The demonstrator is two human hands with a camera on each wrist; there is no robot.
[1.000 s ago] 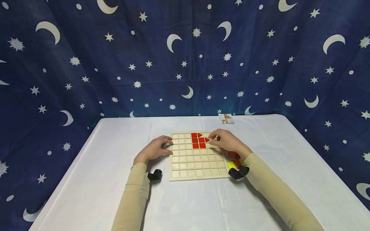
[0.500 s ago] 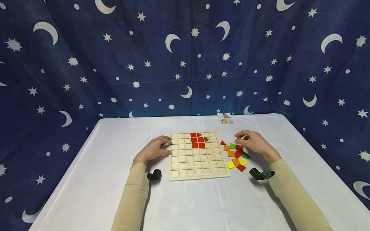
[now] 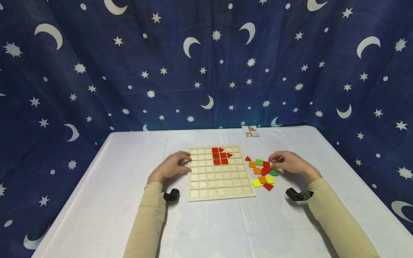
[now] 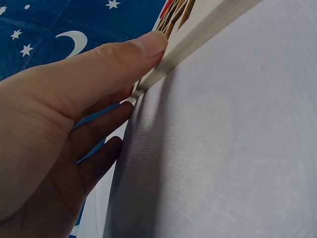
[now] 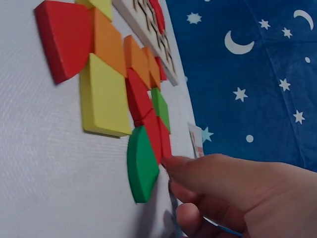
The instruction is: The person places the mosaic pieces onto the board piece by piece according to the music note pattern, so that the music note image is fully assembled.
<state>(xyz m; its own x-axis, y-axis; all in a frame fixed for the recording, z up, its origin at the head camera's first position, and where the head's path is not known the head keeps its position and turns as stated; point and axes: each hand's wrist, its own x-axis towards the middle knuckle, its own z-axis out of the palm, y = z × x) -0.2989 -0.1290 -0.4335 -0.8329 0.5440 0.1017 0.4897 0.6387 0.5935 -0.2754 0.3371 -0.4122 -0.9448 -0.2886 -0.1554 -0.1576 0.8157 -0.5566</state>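
The board (image 3: 211,184) lies flat on the white-covered counter (image 3: 219,225), its long row of squares mostly bare wood. Close to its far edge, right of its middle, five red squares (image 3: 215,156) and two red triangles (image 3: 229,155) sit in the grid, with bare cells between them and all four edges except the far one, where the top row of pieces runs up to the rim.

The left hand (image 3: 170,166) is at the board's left edge, thumb and fingers loosely apart, tips against the rim, gripping nothing.

Just off the board's right edge is a loose spread of pieces. A small red triangle (image 3: 247,158) and a yellow square (image 3: 256,183) are nearest that edge; orange squares (image 3: 257,171), a green square (image 3: 259,162), another yellow square (image 3: 270,180) and red rounded pieces (image 3: 267,187) crowd behind them. At the spread's outer side, the right hand (image 3: 289,163) has its thumb and fingers bent towards a red square (image 3: 266,164), the thumb tip at its edge; whether it has hold of the square cannot be told. A green rounded piece (image 3: 274,172) lies just under that hand.

Open cloth runs wide in front of the board and left of it. Beyond the board's far right corner, a card (image 3: 250,131) lies near the counter's far edge, before a starry blue curtain (image 3: 180,89).
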